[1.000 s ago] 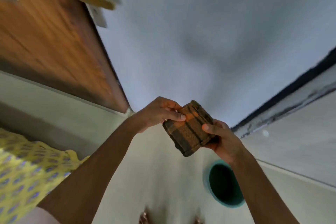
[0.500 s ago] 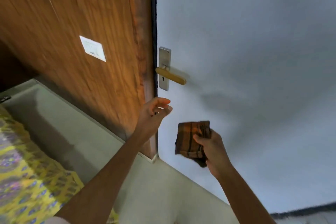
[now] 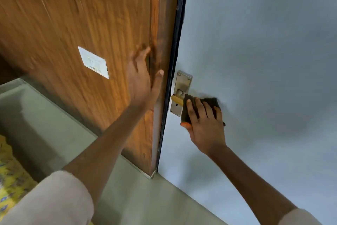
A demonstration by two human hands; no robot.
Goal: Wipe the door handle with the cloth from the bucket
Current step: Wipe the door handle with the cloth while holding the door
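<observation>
The right hand (image 3: 205, 126) presses the cloth (image 3: 189, 108) against the handle (image 3: 177, 99) on the grey door (image 3: 255, 60). Its fingers (image 3: 199, 105) lie spread flat over the dark cloth, pinning it to the lever and the door face; the thumb curls under the cloth's lower edge. Only the brass-coloured root of the handle shows, left of the cloth, in front of the metal plate (image 3: 183, 83) with its keyhole. The left hand (image 3: 144, 80) is blurred, its fingers stretched and apart, palm flat towards the wooden panel (image 3: 73, 24) just left of the door's dark edge; whether it touches the wood cannot be told. A white label (image 3: 94, 62) sits on the panel. Pale sleeves cover both upper arms, and a yellow patterned fabric (image 3: 11, 179) shows at lower left.
</observation>
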